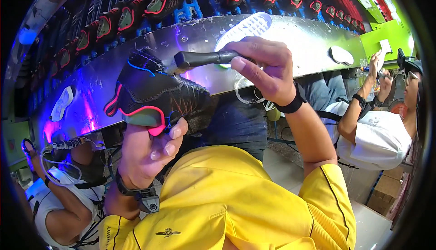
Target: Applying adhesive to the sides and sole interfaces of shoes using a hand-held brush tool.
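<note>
My left hand [152, 152] grips a black shoe upper [152, 86] from below, its fingers curled near the collar. The upper has pink-red trim, blue and orange threads, and a grey-green piece filling its opening. In my right hand [270, 68] is a brush [200, 60] with a thick dark handle, pinched between thumb and fingers. Its pale bristles touch or nearly touch the edge of the upper's underside; the exact contact is hard to see. Behind my right hand, a white shoe sole [245, 30] lies on the metal bench [195, 34], partly covered by that hand.
More black shoes [125, 18] with red trim stand in a row on a rack [190, 10] beyond the bench. Single soles lie at the bench's left [61, 104] and right [341, 55]. Co-workers in white sit at the right [372, 134] and left [63, 204].
</note>
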Action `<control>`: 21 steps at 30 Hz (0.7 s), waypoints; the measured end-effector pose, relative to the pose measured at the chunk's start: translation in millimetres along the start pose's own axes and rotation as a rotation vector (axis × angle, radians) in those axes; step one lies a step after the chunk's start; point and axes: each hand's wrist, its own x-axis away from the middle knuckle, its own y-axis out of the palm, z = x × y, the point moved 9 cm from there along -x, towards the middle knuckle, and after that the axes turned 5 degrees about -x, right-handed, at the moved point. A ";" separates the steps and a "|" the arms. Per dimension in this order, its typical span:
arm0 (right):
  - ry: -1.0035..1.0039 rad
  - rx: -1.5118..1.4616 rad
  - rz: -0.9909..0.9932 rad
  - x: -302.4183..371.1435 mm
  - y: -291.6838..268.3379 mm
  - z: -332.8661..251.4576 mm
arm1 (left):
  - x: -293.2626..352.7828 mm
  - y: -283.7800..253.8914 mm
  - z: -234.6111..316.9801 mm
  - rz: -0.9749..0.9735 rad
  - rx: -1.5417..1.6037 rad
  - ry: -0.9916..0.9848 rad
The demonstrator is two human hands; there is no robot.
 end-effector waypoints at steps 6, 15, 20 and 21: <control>0.178 -0.048 0.018 23.6 1.1 23.0 | -4.1 3.9 -0.4 0.020 -0.039 0.017; 0.546 -0.211 0.119 56.3 -0.8 40.0 | -16.6 -41.0 34.6 0.218 -0.657 0.394; 0.558 0.163 0.151 58.4 -5.7 36.7 | -41.1 10.9 46.4 0.002 -0.608 0.376; 0.500 0.126 0.136 53.4 -4.7 22.0 | -47.5 17.0 52.4 -0.028 -0.605 0.359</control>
